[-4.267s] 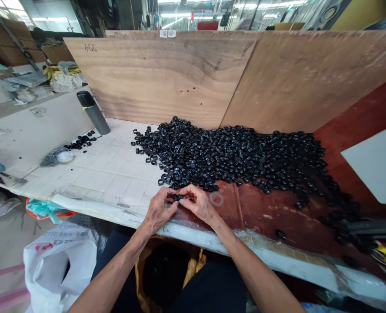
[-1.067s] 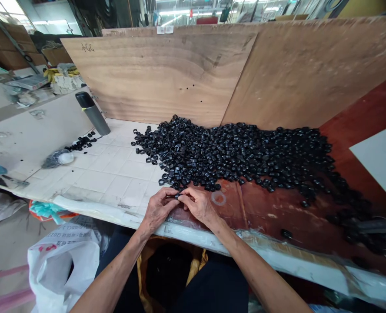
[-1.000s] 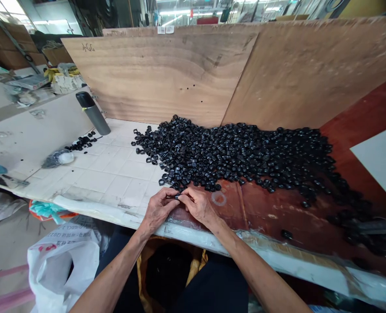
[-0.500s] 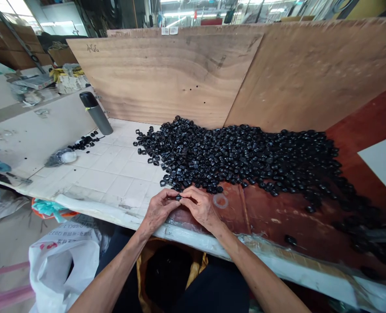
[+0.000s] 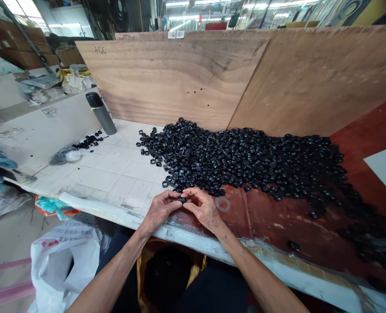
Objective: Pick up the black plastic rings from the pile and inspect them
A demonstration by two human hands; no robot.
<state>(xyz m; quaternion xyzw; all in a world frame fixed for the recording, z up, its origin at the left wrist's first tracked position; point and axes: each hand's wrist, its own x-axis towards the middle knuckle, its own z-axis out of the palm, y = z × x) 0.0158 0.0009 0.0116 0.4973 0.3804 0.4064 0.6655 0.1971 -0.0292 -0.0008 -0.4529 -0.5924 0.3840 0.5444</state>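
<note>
Between the fingertips of both hands sits a small black ring-shaped part (image 5: 181,200), partly covered by the fingers. My left hand (image 5: 160,208) pinches it from the left, thumb and fingers closed. My right hand (image 5: 203,208) pinches it from the right with thumb and index finger. Just beyond the fingers spreads a large heap of similar black parts (image 5: 245,158), many with open ring shapes. A pale translucent ring (image 5: 222,204) lies flat on the reddish-brown surface, right of my right hand.
A grey bottle with a black cap (image 5: 102,115) stands at the left rear, near a few scattered black pieces (image 5: 88,141) and a plastic bag (image 5: 62,155). Wooden boards (image 5: 173,78) wall off the back. Below the table edge is an open yellow-rimmed sack (image 5: 141,278).
The camera view has shifted slightly, so the scene sits a little lower and further right. Both hands stay at the small black part, which shows more clearly between the fingertips now.
</note>
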